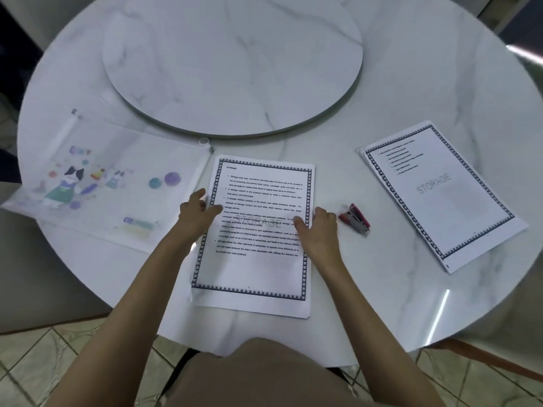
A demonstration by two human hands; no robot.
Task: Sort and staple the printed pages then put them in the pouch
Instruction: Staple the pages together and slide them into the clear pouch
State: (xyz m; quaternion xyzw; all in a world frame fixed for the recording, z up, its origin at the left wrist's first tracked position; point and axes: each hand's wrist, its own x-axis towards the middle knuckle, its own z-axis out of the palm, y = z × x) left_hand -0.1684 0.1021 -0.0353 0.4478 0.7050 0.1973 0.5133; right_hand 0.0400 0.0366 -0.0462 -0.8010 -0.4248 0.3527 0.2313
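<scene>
Two stacks of pages share the table (pixel 411 304), and that split is the biggest risk. If the middle stack (pixel 258 274) is stapled before the right stack (pixel 440 201) has been checked against it, pages could end up bound out of order. The pouch (pixel 117 186) could snag the sheets on the way in, since its zip slider sits at the corner nearest the middle stack (I cannot tell whether it is undone). In the middle stack, lower sheets peek out along the near and left edges, so a staple driven now would likely fix them crooked. The stapler (pixel 355 218) is small and lies near the right wrist, where a careless sweep might knock it away.

The middle stack lies straight ahead, between both hands. The left hand (pixel 197 212) is at its left edge, thumb on the top sheet and fingers loosely spread alongside. The right hand (pixel 320 230) is at its right edge, thumb on the sheet and fingers curled, apparently pinching it. The pouch is just left of the left hand, the stapler just right of the right hand, and the right stack is well apart.
</scene>
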